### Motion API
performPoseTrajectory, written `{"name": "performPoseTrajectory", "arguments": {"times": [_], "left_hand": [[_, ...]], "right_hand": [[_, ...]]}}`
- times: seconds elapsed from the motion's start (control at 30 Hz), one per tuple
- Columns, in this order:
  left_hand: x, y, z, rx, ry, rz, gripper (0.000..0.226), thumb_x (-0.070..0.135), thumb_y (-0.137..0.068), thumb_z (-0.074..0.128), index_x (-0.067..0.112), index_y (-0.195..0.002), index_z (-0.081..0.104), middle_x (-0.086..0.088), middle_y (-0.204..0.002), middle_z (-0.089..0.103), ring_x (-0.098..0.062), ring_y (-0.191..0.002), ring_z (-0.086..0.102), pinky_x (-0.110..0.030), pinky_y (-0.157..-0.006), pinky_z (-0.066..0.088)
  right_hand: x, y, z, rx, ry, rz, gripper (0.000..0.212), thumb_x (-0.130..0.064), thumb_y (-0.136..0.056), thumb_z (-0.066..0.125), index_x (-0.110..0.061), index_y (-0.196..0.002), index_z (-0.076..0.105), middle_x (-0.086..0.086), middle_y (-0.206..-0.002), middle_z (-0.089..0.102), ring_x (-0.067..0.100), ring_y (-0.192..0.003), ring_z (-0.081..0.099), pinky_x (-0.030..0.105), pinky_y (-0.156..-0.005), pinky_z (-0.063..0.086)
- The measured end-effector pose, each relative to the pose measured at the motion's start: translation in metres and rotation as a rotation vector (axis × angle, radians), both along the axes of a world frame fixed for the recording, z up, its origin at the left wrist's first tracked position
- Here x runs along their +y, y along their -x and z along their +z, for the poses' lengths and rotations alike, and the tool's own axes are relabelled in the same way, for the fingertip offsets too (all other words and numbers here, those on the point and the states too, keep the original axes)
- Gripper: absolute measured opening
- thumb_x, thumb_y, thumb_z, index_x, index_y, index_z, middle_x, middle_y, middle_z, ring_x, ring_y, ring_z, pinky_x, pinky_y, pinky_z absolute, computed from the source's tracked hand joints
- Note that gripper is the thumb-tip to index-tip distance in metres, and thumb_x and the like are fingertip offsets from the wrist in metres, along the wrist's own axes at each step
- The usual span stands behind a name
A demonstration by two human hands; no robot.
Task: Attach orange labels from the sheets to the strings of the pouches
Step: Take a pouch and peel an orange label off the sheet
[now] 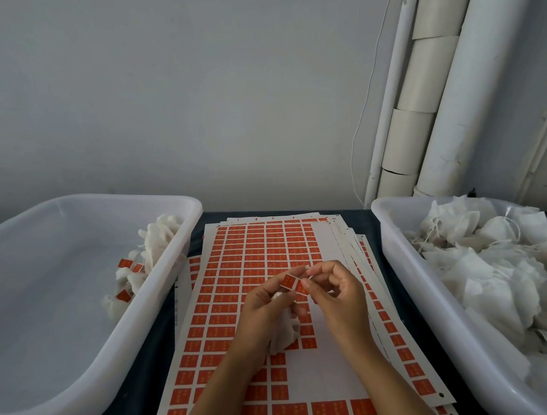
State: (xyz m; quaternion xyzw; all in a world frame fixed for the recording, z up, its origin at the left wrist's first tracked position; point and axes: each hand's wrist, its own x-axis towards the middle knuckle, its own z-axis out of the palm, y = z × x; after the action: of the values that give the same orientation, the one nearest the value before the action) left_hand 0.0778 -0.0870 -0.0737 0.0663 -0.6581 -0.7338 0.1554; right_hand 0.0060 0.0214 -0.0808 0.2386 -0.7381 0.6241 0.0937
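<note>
Here, orange label [292, 283] between both grips

Left hand [267, 302], right hand [334, 293] raised, fingertips meeting — both pinching.

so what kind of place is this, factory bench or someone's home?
Likely a small hand-packing workstation, not clearly a factory. Stacked label sheets cover the table, the right bin is heaped with unlabeled pouches, and the left bin holds a few labeled ones.
</note>
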Motion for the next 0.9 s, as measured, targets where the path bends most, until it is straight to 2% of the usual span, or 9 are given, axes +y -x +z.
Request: {"name": "performPoseTrajectory", "arguments": {"times": [0.17,0.27,0.33,0.47,0.53,0.6,0.67,0.77,0.9], "left_hand": [[0.002,0.001,0.001,0.008,0.027,0.03,0.024,0.018,-0.094,0.052,0.029,-0.107,0.069,0.003,-0.081,0.073,-0.012,-0.064,0.066,-0.021,-0.06,0.053],[0.002,0.001,0.0,0.01,0.038,0.051,0.024,0.019,-0.094,0.051,0.029,-0.105,0.07,0.001,-0.08,0.073,-0.012,-0.062,0.065,-0.019,-0.061,0.053],[0.002,0.002,-0.001,0.015,0.032,0.051,0.024,0.019,-0.094,0.051,0.028,-0.104,0.071,0.001,-0.082,0.073,-0.013,-0.062,0.065,-0.021,-0.06,0.053],[0.003,0.003,-0.001,0.015,0.056,0.069,0.026,0.015,-0.096,0.049,0.028,-0.103,0.071,0.002,-0.085,0.073,-0.013,-0.059,0.065,-0.023,-0.056,0.053],[0.003,0.003,-0.001,0.011,0.098,0.085,0.028,0.015,-0.096,0.049,0.032,-0.11,0.067,0.001,-0.09,0.073,-0.014,-0.064,0.066,-0.027,-0.06,0.057],[0.002,0.005,-0.003,-0.004,0.164,0.102,0.034,0.016,-0.096,0.051,0.038,-0.12,0.058,0.0,-0.11,0.068,-0.018,-0.09,0.066,-0.037,-0.081,0.058],[0.001,0.005,-0.004,-0.032,0.203,0.102,0.04,0.019,-0.095,0.053,0.042,-0.127,0.048,-0.005,-0.13,0.058,-0.027,-0.115,0.058,-0.046,-0.098,0.049],[0.002,0.006,-0.004,-0.062,0.232,0.1,0.047,0.022,-0.094,0.055,0.04,-0.135,0.039,-0.015,-0.134,0.053,-0.039,-0.119,0.052,-0.052,-0.098,0.046],[0.002,0.004,-0.004,-0.075,0.207,0.086,0.053,0.014,-0.096,0.05,0.033,-0.142,0.032,-0.017,-0.132,0.053,-0.04,-0.115,0.055,-0.055,-0.096,0.046]], "right_hand": [[-0.001,0.0,-0.001,0.016,0.005,0.012,0.016,-0.019,-0.082,0.069,-0.031,-0.082,0.059,-0.019,-0.081,0.064,-0.004,-0.082,0.061,0.007,-0.062,0.049],[-0.001,0.0,-0.001,0.006,0.012,0.013,0.016,-0.02,-0.082,0.07,-0.031,-0.085,0.059,-0.019,-0.082,0.065,0.0,-0.079,0.063,0.008,-0.062,0.05],[0.0,0.0,-0.001,-0.011,0.001,0.001,0.019,-0.025,-0.082,0.069,-0.031,-0.093,0.056,-0.02,-0.086,0.064,0.002,-0.078,0.064,0.008,-0.061,0.049],[-0.001,0.0,-0.001,-0.021,-0.13,-0.037,0.038,-0.039,-0.084,0.063,-0.036,-0.116,0.042,-0.032,-0.096,0.049,-0.006,-0.08,0.055,0.004,-0.06,0.04],[0.0,0.001,0.0,-0.055,-0.144,0.009,0.032,-0.039,-0.085,0.061,-0.037,-0.112,0.045,-0.035,-0.096,0.047,-0.008,-0.084,0.053,0.002,-0.058,0.039],[0.002,0.004,0.002,-0.109,-0.136,0.086,0.014,-0.035,-0.086,0.061,-0.037,-0.099,0.055,-0.032,-0.095,0.054,-0.005,-0.088,0.056,0.004,-0.064,0.043],[0.005,0.006,0.003,-0.139,-0.155,0.147,0.007,-0.03,-0.086,0.063,-0.035,-0.09,0.06,-0.025,-0.092,0.06,-0.002,-0.09,0.058,0.007,-0.071,0.046],[0.008,0.007,0.005,-0.147,-0.185,0.178,0.006,-0.026,-0.085,0.065,-0.031,-0.086,0.061,-0.022,-0.089,0.062,-0.002,-0.09,0.058,0.004,-0.065,0.042],[0.011,0.01,0.005,-0.082,-0.195,0.18,0.012,-0.019,-0.084,0.067,-0.03,-0.08,0.062,-0.02,-0.087,0.063,-0.009,-0.09,0.056,0.0,-0.067,0.042]]}}
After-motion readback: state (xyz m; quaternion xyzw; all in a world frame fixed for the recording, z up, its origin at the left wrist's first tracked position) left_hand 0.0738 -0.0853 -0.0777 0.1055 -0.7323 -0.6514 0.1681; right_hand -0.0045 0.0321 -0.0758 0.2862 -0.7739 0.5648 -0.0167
